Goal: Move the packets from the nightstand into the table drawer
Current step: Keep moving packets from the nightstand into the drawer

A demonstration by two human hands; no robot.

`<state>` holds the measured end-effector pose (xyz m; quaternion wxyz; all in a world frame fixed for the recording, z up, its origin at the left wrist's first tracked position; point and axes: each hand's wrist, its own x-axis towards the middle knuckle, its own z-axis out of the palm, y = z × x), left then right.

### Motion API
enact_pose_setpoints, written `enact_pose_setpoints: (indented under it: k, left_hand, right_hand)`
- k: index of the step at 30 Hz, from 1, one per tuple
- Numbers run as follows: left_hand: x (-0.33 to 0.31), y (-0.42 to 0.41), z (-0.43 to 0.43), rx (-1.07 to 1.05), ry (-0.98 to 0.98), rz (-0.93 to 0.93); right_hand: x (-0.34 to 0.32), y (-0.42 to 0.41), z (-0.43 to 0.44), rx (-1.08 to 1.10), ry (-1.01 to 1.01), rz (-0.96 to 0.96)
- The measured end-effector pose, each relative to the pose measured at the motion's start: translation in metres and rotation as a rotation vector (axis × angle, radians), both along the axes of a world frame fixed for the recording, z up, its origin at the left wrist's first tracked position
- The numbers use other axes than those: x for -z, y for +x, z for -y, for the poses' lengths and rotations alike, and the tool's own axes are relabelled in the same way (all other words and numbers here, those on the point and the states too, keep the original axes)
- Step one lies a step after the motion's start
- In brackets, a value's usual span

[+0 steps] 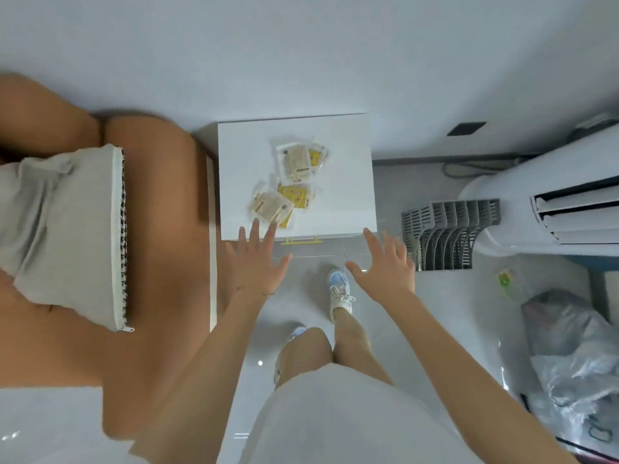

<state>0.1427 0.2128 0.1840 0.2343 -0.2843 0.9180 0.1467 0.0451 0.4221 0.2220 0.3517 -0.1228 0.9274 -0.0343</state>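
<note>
Several clear packets with beige and yellow contents lie scattered on the white nightstand (341, 182). One cluster of packets (299, 162) lies toward the back; another cluster of packets (279, 202) lies near the front edge. My left hand (256, 262) is spread flat, fingertips reaching over the front edge just short of the near packets. My right hand (383, 264) is spread too, at the nightstand's front right corner. Neither hand holds anything. The table drawer is not in view.
A brown bed or sofa (160, 202) with a grey cushion (70, 229) stands left of the nightstand. A yellow handle (301, 241) shows on the nightstand's front. Grey slatted baskets (449, 236), a white air conditioner (552, 195) and plastic bags (576, 356) fill the right.
</note>
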Motion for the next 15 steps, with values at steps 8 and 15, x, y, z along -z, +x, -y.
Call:
enact_pose_setpoints:
  k: [8, 15]
  left_hand:
    - [0.066, -0.046, 0.034, -0.023, 0.049, 0.02]
    - [0.175, -0.065, 0.073, -0.195, 0.093, 0.007]
  right_hand:
    - [0.074, -0.096, 0.053, -0.082, 0.02, -0.012]
    - [0.175, -0.139, 0.119, -0.06, -0.119, -0.042]
